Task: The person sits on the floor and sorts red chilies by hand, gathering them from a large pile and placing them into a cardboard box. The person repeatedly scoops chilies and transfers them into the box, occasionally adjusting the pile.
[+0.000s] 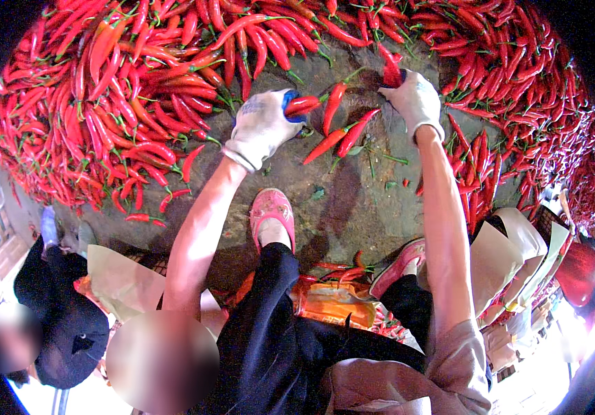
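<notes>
My left hand (pixel 265 124), in a white knit glove with blue-coated fingers, is closed around red chilli peppers (pixel 302 105); how many is hidden by the glove. To its right, my right hand (pixel 418 101) wears a similar glove and grips a red chilli pepper (pixel 391 66), slightly blurred, near the right-hand pile. Between the hands, several loose chillies lie on the ground (pixel 370 207), among them one upright in view (pixel 334 106) and one slanting (pixel 358 133). A detached green stem (pixel 395 160) and bits of leaf lie below them.
A large chilli heap (pixel 136 93) spreads on the left, another (pixel 515 88) on the right. My pink shoes (pixel 272 215) stand on the ground before me. Paper-lined crates (pixel 510 244) flank me at right, with an orange bag (pixel 336 303) below. Another person in dark clothes (pixel 66 316) is at left.
</notes>
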A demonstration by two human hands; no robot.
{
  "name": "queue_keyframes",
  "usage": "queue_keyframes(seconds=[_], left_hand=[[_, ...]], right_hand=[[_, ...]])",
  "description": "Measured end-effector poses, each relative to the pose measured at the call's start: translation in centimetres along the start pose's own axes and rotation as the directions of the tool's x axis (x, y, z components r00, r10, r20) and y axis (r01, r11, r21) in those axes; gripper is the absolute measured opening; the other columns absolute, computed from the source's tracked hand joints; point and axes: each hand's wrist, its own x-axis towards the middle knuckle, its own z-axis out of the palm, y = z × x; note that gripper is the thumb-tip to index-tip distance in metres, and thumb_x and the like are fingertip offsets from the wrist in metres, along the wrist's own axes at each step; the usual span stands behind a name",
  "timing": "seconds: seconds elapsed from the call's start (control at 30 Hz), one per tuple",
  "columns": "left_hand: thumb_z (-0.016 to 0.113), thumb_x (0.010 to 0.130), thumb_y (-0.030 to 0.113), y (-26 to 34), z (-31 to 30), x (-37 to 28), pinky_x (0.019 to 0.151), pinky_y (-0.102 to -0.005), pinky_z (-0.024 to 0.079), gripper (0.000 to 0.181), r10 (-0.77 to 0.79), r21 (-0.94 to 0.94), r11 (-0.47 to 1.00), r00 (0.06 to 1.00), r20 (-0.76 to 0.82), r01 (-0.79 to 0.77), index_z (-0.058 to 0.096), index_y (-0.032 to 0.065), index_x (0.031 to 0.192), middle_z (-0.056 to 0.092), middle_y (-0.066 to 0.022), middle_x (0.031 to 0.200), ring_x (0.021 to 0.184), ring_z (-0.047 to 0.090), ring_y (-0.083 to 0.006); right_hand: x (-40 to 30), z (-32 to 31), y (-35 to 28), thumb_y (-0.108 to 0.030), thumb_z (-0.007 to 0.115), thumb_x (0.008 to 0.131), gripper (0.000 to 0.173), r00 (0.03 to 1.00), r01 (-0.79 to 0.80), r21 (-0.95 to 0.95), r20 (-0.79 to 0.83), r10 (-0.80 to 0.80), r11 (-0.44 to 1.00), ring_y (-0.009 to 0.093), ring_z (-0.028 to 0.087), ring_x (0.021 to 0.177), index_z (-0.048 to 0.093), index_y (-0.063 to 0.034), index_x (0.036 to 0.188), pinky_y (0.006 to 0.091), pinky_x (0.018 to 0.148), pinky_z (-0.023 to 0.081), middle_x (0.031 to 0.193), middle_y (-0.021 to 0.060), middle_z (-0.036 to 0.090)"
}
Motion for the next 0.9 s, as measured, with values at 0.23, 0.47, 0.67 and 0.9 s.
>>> queue_keyframes(seconds=[0.23, 0.47, 0.67, 0.9], left_hand=[[0.069, 0.081, 0.032, -2.1, 2.7, -2.0, 0.064, -0.0233, 0.045, 0.030, -0.183, -0.766, 0.439, 0.881, 0.435, 0.470, 0.069, 0.0072, 0.097, 0.061, 0.0039, 0.076, 0.068, 0.055, -0.0080], [0.067, 0.085, 0.025, 0.0, 1.4, -3.2, 0.058, -0.0240, 0.047, 0.021, -0.320, -0.913, 0.131, 0.888, 0.330, 0.386, 0.066, 0.0078, 0.097, 0.062, 0.0011, 0.077, 0.065, 0.057, -0.0071], [0.082, 0.065, 0.032, 3.6, 5.1, 1.8, 0.067, -0.0436, 0.052, 0.048, -0.106, -0.089, 0.993, 0.931, -0.349, 0.080, 0.060, 0.0031, 0.096, 0.066, -0.0183, 0.082, 0.076, 0.065, -0.0359], [0.080, 0.066, 0.031, 2.7, 3.7, 2.8, 0.075, -0.0417, 0.052, 0.048, -0.106, -0.152, 0.985, 0.983, -0.147, 0.083, 0.062, 0.0051, 0.102, 0.067, -0.0188, 0.091, 0.083, 0.066, -0.0334]], right_hand=[[-5.6, 3.4, 6.0, -0.015, 0.067, 0.082, 0.010, 0.924, -0.316, 0.916, 0.356, 0.137, -0.247, 0.010, 0.053, 0.061, 0.064, -0.0053, 0.083, 0.0269, 0.058, 0.042, 0.072, -0.0002, 0.060], [-10.8, 4.6, -3.5, -0.032, 0.079, 0.067, 0.048, 0.985, -0.170, 0.418, 0.035, 0.171, 0.892, 0.034, 0.066, 0.083, 0.059, -0.0032, 0.101, 0.0395, 0.074, 0.052, 0.089, 0.0165, 0.068], [-10.1, 5.3, -3.7, -0.031, 0.080, 0.063, 0.049, 0.974, -0.228, 0.364, 0.078, 0.214, 0.903, 0.034, 0.066, 0.086, 0.062, -0.0038, 0.099, 0.0404, 0.076, 0.052, 0.088, 0.0177, 0.068], [-11.6, 6.1, -0.2, -0.015, 0.073, 0.076, 0.017, 0.875, -0.448, 0.892, 0.452, 0.175, -0.067, 0.010, 0.055, 0.059, 0.066, -0.0031, 0.085, 0.0253, 0.056, 0.044, 0.069, 0.0000, 0.061]])
